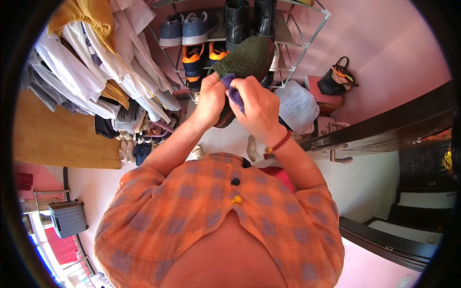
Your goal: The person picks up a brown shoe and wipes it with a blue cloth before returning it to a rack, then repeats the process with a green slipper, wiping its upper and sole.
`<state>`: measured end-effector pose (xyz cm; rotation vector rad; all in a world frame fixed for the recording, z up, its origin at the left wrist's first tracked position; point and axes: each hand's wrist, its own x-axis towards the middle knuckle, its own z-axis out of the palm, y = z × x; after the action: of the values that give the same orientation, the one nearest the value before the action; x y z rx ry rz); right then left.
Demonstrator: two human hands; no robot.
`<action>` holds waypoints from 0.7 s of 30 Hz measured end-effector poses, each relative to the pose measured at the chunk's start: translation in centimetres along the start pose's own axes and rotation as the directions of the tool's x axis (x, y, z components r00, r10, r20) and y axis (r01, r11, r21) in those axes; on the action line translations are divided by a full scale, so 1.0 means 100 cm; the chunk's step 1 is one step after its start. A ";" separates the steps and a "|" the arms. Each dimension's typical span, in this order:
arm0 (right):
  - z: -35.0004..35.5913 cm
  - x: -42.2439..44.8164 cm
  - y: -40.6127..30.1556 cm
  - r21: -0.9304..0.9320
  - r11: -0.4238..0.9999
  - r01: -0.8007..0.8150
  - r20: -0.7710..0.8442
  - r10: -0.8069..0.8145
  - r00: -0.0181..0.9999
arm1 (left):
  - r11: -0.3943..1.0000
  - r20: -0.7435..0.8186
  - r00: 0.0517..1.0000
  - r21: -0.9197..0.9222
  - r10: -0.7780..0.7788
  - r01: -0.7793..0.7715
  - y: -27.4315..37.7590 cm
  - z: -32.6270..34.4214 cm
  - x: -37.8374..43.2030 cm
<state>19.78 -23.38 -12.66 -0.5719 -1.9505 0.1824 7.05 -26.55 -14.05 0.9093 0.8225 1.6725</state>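
Observation:
A dark green knitted shoe point(248, 55) is held up in front of me, its toe pointing away to the upper right. My left hand point(210, 99) grips it at the near left side of its opening. Pinched between the fingers of my right hand point(257, 104) is a purple cloth point(236, 96), which lies against the edge of the shoe opening. A dark end with pink stitching point(225, 116) shows below and between the hands; whether it is the heel of this shoe or another shoe I cannot tell.
Beyond the hands stands a shoe rack point(306, 45) with grey-blue sneakers point(196, 28) and black boots point(236, 21). Clothes point(72, 64) hang at the left. A white bag point(297, 106) and a black handbag point(335, 81) sit right, near a dark door point(389, 126). A beige shoe point(251, 148) lies on the floor.

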 end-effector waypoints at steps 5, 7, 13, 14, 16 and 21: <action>-0.025 0.037 0.042 -0.265 0.953 -0.147 -0.205 0.093 0.974 | 0.996 0.122 0.991 0.069 -0.057 0.049 -0.003 -0.005 -0.012; -0.034 0.048 0.055 -0.326 0.916 -0.234 -0.240 0.159 0.958 | 0.989 0.171 0.985 0.147 -0.008 -0.017 -0.005 -0.005 -0.017; -0.009 0.007 -0.016 0.155 0.987 -0.044 0.127 0.025 0.992 | 0.905 0.187 0.973 0.375 0.138 -0.200 -0.011 -0.020 -0.004; -0.005 0.001 -0.018 0.103 0.994 -0.038 0.143 0.023 0.989 | 0.910 0.193 0.970 0.356 0.149 -0.211 -0.015 -0.023 -0.004; -0.008 0.009 -0.001 0.009 1.000 0.010 0.070 -0.010 0.997 | 0.951 0.180 0.983 0.292 0.045 -0.097 -0.011 -0.022 -0.005; -0.032 0.039 0.058 0.007 0.965 -0.260 -0.192 0.257 0.947 | 0.993 0.130 0.991 0.120 -0.011 -0.005 0.001 -0.009 -0.018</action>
<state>23.06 -16.89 -10.21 -0.8280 -1.6882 0.2646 6.56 -28.43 -14.74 1.0881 0.8422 1.5561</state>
